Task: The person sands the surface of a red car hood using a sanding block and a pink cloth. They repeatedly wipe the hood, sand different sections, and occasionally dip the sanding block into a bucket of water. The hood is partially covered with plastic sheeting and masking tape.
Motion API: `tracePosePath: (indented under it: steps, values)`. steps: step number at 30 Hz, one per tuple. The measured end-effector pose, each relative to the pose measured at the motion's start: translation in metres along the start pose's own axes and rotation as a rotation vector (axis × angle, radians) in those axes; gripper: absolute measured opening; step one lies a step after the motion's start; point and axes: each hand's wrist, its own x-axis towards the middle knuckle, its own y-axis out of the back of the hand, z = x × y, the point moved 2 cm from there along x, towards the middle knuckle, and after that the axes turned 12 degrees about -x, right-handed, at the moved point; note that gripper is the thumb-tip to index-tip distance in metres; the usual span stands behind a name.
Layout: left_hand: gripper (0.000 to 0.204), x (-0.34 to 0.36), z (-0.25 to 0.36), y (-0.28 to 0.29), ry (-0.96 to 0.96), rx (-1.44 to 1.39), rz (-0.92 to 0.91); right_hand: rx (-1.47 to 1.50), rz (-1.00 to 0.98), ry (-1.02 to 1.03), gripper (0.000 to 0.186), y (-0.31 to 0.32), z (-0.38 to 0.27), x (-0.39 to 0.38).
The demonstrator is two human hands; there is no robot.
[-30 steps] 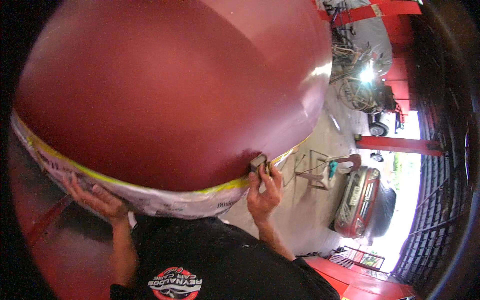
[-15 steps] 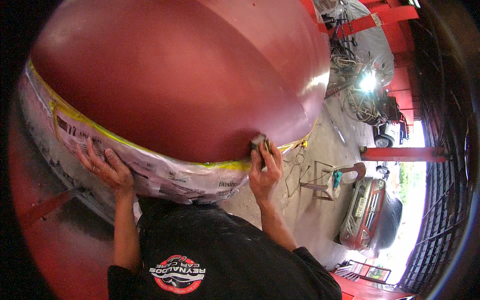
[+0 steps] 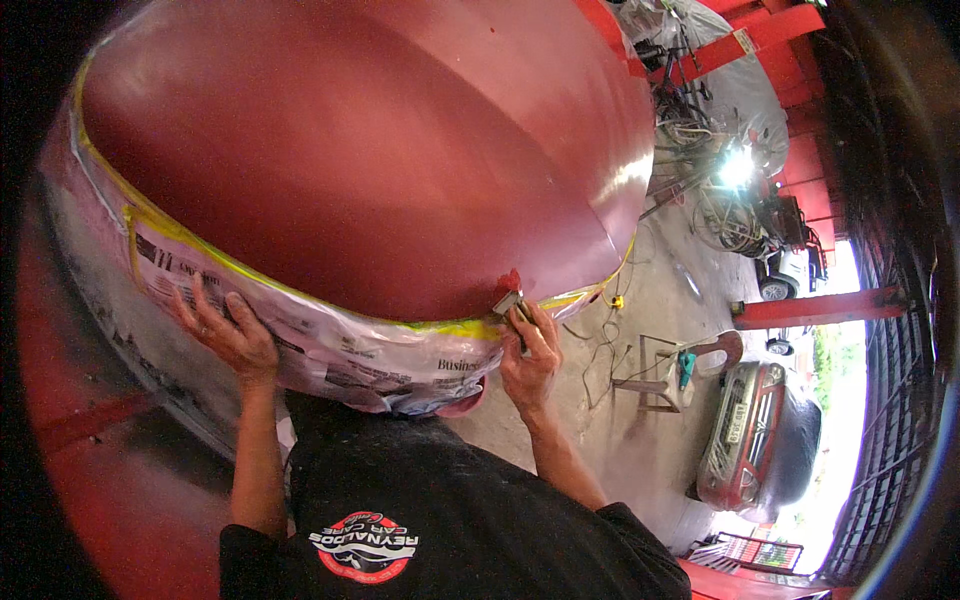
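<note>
Movement along the lower edge of the glossy dark-red curved body panel (image 3: 370,170) is noted: the right hand (image 3: 528,352) has been carried further toward the panel's right corner than a second ago. Its fingers are clamped on a small pale sanding block (image 3: 508,303), pressed at the yellow masking tape line (image 3: 450,326). The left hand (image 3: 228,330) has been shifted upward and is laid flat, fingers spread, on the newspaper masking (image 3: 330,350). Work along this edge is judged ongoing.
</note>
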Motion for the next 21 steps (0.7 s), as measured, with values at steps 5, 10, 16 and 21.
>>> tracePosePath:
  steps: [5,10,16,21]
  values:
    - [0.053,-0.001,0.0,0.001,-0.014,-0.075,0.019,0.008,0.027,-0.004,0.024,-0.003,-0.006,0.009]
    - [0.053,0.002,0.004,0.0,-0.01,-0.059,0.018,0.055,0.08,-0.016,0.025,-0.006,-0.011,0.017]
    - [0.053,0.002,0.002,0.001,-0.031,-0.016,0.013,0.013,0.045,0.002,0.025,0.003,-0.005,0.002]
    - [0.052,0.002,-0.003,0.0,0.021,-0.054,0.007,-0.002,0.016,0.013,0.027,0.001,-0.005,0.018]
